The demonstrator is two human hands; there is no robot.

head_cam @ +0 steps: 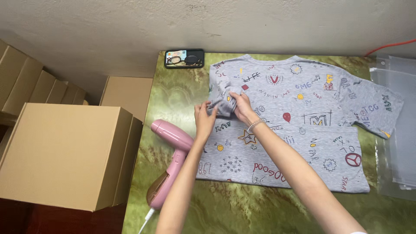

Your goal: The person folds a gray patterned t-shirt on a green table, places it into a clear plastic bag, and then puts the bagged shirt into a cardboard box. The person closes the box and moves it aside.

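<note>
So both my hands are bunched up on the left sleeve of the grey printed t-shirt (294, 125), which lies flat and face up on the green marbled desk (173, 99), collar toward the wall. My left hand (204, 119) has its fingers (202, 109) curled onto the edge of the folded-in sleeve fabric, pinching it from the outer side. My right hand (241, 107) sits just beside it, touching the same wad of cloth, fingers closed over the top of the bunch; there's a beaded bracelet (255, 125) on that wrist. The other sleeve is spread out flat toward the far side of the desk, lying partly over some clear plastic bags (401, 130).

Just beside my left forearm is a pink handheld steamer (170, 160), lying on its side near the desk's edge with its white cord trailing off the front. A black phone (184, 58) rests at the back corner of the desk, near the shirt's shoulder. Off the desk on the left are stacked brown cardboard boxes (65, 156).
</note>
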